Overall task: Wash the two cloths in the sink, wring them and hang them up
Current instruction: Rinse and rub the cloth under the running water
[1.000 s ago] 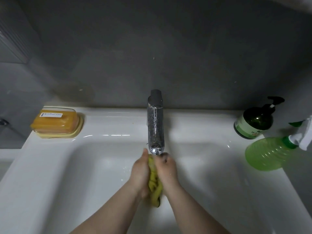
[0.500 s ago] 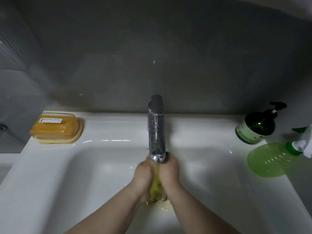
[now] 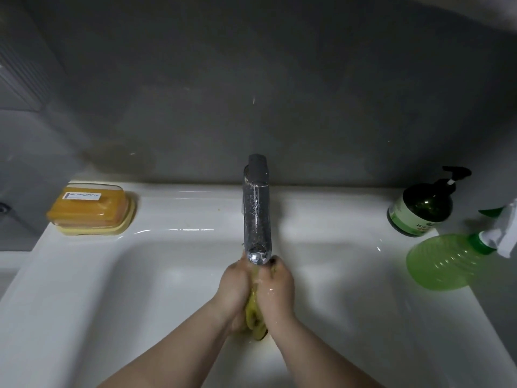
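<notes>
Looks mid-wash on cloth one: my left hand point(image 3: 233, 289) and right hand point(image 3: 277, 287) have fingers point(image 3: 275, 268) clamped round the bunched yellow cloth point(image 3: 254, 320), under the tap point(image 3: 256, 219), over the sink point(image 3: 140, 275); second cloth not in view; hanging not yet done.

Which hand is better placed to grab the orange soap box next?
Probably the left hand: the soap box sits on the sink rim on its side; the right hand would cross the tap. Both grip the yellow cloth.
</notes>
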